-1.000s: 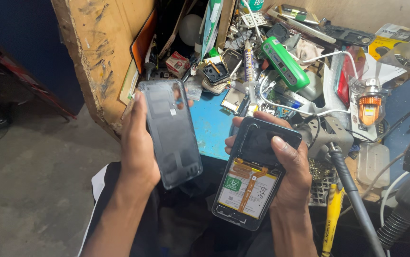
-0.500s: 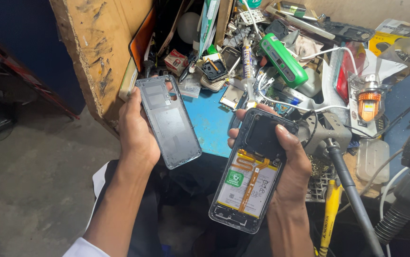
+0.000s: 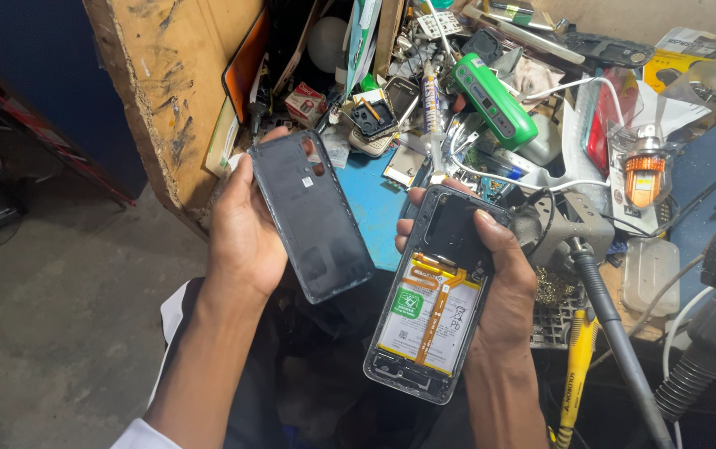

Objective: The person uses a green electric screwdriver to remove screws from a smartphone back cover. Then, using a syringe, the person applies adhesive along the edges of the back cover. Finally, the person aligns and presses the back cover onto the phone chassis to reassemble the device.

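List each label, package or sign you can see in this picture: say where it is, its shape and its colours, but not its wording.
Battery label: white rectangle with a green square, inside the opened phone in the right hand.
Small box: red and white, on the bench behind the back cover held by the left hand.

Open floor [image 3: 50, 333] to my left gives room w/ nothing in the way. Ahead, bench [image 3: 374, 199] is crammed: green device [image 3: 491, 100], cables, parts. Yellow screwdriver [image 3: 575, 374] & hose [image 3: 615, 333] block the right.

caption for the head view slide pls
Left hand holds a phone back cover; right hand holds the opened phone.
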